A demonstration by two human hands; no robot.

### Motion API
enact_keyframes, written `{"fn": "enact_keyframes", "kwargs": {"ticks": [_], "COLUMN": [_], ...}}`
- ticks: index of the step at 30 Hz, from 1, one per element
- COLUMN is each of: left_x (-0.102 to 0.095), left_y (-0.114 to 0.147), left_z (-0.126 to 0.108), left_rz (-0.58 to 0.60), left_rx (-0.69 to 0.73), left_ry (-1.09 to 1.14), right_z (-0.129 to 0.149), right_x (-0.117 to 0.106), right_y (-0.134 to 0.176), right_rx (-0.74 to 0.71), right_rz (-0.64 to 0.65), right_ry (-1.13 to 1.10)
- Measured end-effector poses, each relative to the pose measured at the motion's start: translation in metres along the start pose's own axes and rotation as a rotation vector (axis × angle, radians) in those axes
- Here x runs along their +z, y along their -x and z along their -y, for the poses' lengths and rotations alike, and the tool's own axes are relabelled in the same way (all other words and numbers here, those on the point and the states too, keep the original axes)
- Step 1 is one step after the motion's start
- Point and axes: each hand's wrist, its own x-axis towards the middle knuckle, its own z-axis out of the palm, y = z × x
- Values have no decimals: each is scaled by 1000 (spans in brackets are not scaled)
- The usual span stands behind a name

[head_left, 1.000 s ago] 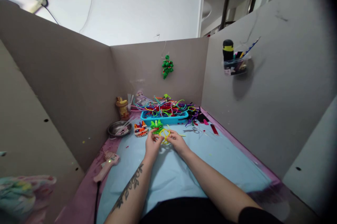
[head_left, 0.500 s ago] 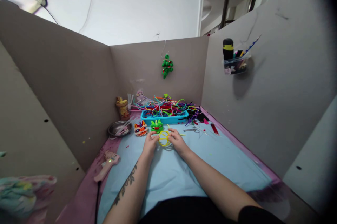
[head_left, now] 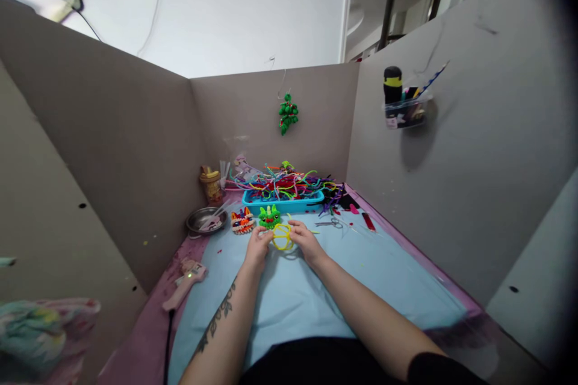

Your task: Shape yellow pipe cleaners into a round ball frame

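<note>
Forearms (head_left: 361, 300) stretched forward, fingers (head_left: 265, 234) holding yellow frame (head_left: 283, 237)

This looks like a small craft corner, with gray boards (head_left: 325, 120) on three sides. A blue cloth (head_left: 383, 300) lies on the table (head_left: 135, 343). There is a blue tray (head_left: 284, 207) piled with bright fuzzy sticks (head_left: 289, 183), plus scissors (head_left: 329, 224), a pink glue gun (head_left: 185, 287), and a box (head_left: 406, 115) of tools on the right board.

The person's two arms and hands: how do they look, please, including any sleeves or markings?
The left forearm bears a dark, leafy tattoo; no sleeve shows there. On the right arm, a black sleeve ends around the elbow. The left hand and right hand wear no gloves.
</note>
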Motion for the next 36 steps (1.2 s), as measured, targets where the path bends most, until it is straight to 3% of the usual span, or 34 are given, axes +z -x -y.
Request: {"fn": "enact_keyframes", "kwargs": {"ticks": [4,11,22,28,36], "left_x": [-1,1,-3,-1,8], "left_y": [1,5,5,-1,11], "left_z": [-4,-11,-12,-8,-8], "left_rz": [-1,-4,12,-120,36], "left_rx": [3,4,-8,274,324], "left_ry": [-37,-54,-21,-119,-213], "right_z": [3,5,7,8,6], "right_x": [-3,0,-2,-3,-4], "right_y": [0,1,3,0,-1], "right_rx": [74,70,10,35,206], "right_rz": [40,118,73,-34,-102], "right_ry": [-33,-84,42,-36,-246]}}
